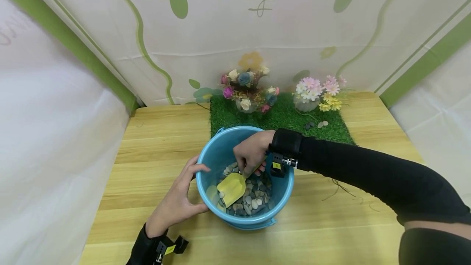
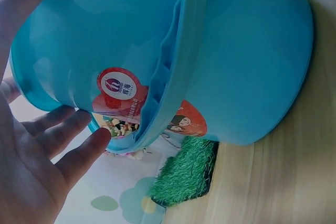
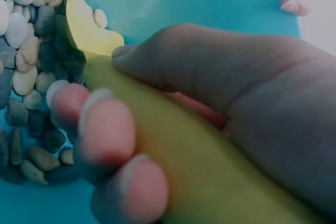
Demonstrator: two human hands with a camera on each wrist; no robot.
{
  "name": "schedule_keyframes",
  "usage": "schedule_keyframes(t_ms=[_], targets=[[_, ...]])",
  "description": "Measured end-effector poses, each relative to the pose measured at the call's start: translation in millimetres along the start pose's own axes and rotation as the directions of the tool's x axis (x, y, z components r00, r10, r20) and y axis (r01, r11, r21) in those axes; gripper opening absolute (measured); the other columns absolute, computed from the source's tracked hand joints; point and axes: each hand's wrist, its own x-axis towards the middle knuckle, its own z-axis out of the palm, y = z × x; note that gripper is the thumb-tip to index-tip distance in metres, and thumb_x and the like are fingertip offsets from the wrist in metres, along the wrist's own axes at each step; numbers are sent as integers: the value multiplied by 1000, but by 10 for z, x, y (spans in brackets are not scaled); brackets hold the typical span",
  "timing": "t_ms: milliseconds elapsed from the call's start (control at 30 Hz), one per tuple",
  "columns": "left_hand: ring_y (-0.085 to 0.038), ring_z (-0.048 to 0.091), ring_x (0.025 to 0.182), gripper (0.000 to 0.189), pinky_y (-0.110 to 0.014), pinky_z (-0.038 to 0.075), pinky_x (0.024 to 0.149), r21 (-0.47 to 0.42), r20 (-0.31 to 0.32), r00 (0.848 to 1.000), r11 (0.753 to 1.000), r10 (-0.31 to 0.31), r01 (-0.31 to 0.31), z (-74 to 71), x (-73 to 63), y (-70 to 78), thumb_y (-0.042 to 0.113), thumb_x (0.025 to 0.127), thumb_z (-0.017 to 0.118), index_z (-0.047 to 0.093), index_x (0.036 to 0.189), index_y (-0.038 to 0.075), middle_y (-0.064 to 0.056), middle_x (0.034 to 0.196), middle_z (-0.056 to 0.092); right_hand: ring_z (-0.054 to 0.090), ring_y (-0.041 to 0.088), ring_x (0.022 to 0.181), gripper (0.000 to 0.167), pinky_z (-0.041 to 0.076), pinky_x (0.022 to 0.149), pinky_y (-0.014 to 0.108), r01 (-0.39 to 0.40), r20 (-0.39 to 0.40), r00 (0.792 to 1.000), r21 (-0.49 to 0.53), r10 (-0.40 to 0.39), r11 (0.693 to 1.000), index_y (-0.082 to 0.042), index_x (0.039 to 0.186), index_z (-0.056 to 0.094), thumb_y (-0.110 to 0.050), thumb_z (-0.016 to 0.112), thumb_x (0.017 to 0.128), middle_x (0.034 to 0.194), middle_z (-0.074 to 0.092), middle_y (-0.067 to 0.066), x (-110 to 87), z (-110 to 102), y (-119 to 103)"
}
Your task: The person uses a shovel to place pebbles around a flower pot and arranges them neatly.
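Note:
A blue bucket [image 1: 288, 191] stands on the wooden table with a layer of grey, white and tan pebbles [image 1: 254, 195] in its bottom. Reaching inside, my right hand [image 1: 252, 152] grips the handle of a yellow shovel [image 1: 232, 188], fingers and thumb wrapped round it in the right wrist view. The blade is tilted near the bucket's left wall, and a small pale pebble [image 3: 100, 18] lies on it. My left hand [image 1: 180, 195] holds the bucket's left side, with one fingertip over the rim and the thumb lower down outside.
Behind the bucket lies a green artificial grass mat [image 1: 285, 109]. On it are a mixed flower arrangement [image 1: 248, 89], a pot of pink and yellow flowers [image 1: 312, 93] and a few loose stones [image 1: 322, 124]. White printed cloth [image 1: 294, 23] walls the table [image 1: 147, 154].

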Motion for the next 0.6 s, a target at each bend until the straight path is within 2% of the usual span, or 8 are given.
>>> schedule_keyframes(t_ms=[200,300,400,533,600], targets=[[-35,34,141,73,-52,49,100,0,1,1000,1000,1,-1,-3,-1,-3,32,80,89,47,135,7,-10,160,28,56,12,51,34,45,52,23,37,7,999,-7,-36,999,-13,72,76,-13,62,103,64,66,7,-7,-16,-1],[-36,34,142,75,-53,49,100,0,3,1000,1000,1,-1,-3,0,2,23,77,92,47,135,7,-10,160,28,56,12,52,32,45,52,23,57,16,998,-6,-57,998,-13,75,77,-12,61,103,66,67,7,-30,-34,4],[-35,34,142,76,-52,49,100,2,4,1000,1000,-1,1,-6,3,6,17,74,93,47,135,8,-10,160,28,56,12,52,34,45,52,24,58,20,998,-8,-58,998,-13,72,76,-12,61,103,69,68,13,-48,-51,-15],[-36,35,141,77,-50,49,100,5,4,1000,1000,3,-3,-7,-1,-4,14,73,93,47,135,7,-10,161,27,54,13,50,41,42,51,24,50,33,998,-17,-50,999,-8,62,65,-9,60,102,70,67,18,-13,-50,-80],[-36,35,141,77,-50,49,100,6,4,1000,1000,6,-6,-5,-2,-6,15,74,93,47,135,6,-10,161,27,54,15,51,42,42,50,25,39,43,998,-22,-38,999,-6,59,60,-7,59,102,67,66,16,18,-44,-107]])
